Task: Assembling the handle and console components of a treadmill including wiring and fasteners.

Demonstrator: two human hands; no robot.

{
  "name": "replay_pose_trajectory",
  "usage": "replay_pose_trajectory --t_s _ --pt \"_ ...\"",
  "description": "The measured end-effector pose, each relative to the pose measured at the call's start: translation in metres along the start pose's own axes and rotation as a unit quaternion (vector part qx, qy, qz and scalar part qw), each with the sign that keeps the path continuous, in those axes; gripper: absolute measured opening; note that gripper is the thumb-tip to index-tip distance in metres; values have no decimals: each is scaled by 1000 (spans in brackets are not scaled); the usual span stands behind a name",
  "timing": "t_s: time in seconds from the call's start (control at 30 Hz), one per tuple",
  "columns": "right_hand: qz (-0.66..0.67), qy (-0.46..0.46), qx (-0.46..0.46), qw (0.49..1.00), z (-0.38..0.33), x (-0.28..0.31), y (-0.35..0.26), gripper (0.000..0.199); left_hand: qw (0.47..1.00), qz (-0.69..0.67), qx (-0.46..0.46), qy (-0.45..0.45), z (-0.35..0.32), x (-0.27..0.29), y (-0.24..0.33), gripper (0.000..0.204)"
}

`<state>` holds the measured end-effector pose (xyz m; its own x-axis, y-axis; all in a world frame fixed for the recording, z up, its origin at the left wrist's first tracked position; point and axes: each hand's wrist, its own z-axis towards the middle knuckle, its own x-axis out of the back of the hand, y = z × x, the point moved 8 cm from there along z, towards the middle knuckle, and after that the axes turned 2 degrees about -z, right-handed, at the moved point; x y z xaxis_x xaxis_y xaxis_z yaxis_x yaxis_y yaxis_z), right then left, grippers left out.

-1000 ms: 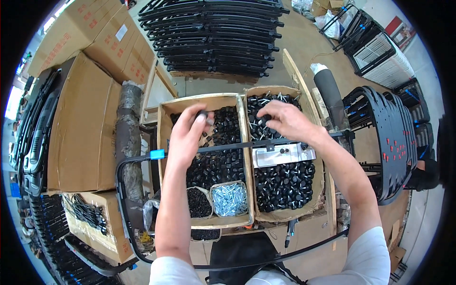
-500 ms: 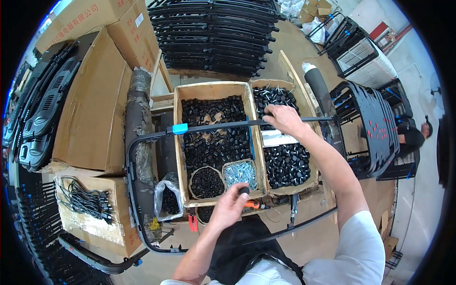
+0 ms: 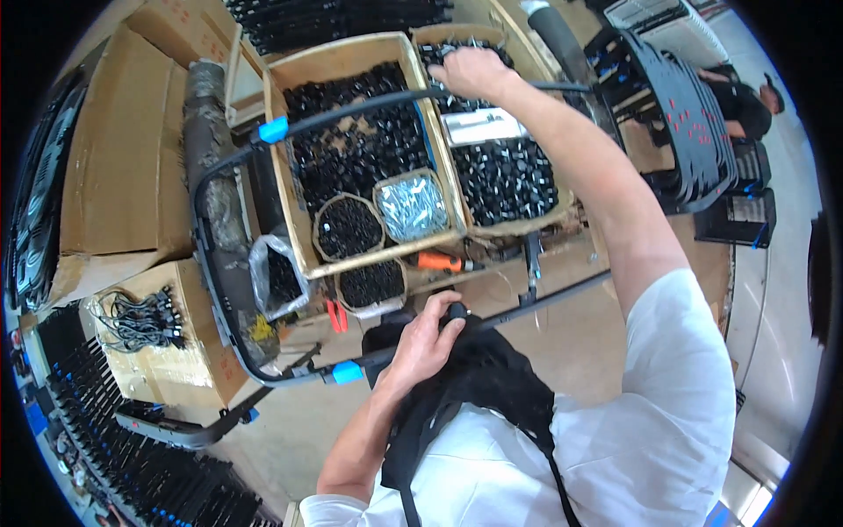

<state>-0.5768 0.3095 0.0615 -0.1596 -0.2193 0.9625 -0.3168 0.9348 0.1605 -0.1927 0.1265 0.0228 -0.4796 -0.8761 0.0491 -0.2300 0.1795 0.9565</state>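
Note:
My left hand [image 3: 428, 341] pinches a black round knob [image 3: 457, 311] at the near bar of a large black rounded frame [image 3: 215, 285], which spans the bins. My right hand [image 3: 477, 74] reaches past the frame's far bar, fingers curled down over the far right bin [image 3: 461, 32] of black knobs; what its fingertips hold is hidden. Blue tape [image 3: 274, 130] wraps the far bar, and another blue piece [image 3: 347, 372] sits on the near bar. Beneath the frame stands a wooden box [image 3: 274, 97] of small black parts, with a tray of silver screws [image 3: 411, 209] in its near corner.
An orange-handled tool [image 3: 439, 261] and red-handled pliers [image 3: 337, 316] are at the box's near side. Left are a large carton [image 3: 123, 158] and a bundle of black cables [image 3: 140, 318]. Stacked frames [image 3: 676, 123] stand right, with a person [image 3: 742, 101] behind them.
The view has tilted toward my body, shifting the scene upward. My left hand has come nearer to me with the knob, down to the near bar. My right hand has reached slightly farther out.

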Motion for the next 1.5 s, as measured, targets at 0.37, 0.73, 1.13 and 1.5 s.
replay_pose_trajectory --t_s 0.37,0.73,1.13,1.5 --pt "122 184 -41 974 23 -36 11 42 989 99 -23 -103 5 -106 -19 34" --pt "102 2 104 989 13 -24 9 42 976 130 -144 -100 5 -124 -4 37" --pt "9 -11 14 1000 -2 17 3 68 981 134 -131 -55 5 -111 2 27" --pt "-18 11 15 1000 11 -1 17 69 974 186 -55 -122 9 -128 -11 28"
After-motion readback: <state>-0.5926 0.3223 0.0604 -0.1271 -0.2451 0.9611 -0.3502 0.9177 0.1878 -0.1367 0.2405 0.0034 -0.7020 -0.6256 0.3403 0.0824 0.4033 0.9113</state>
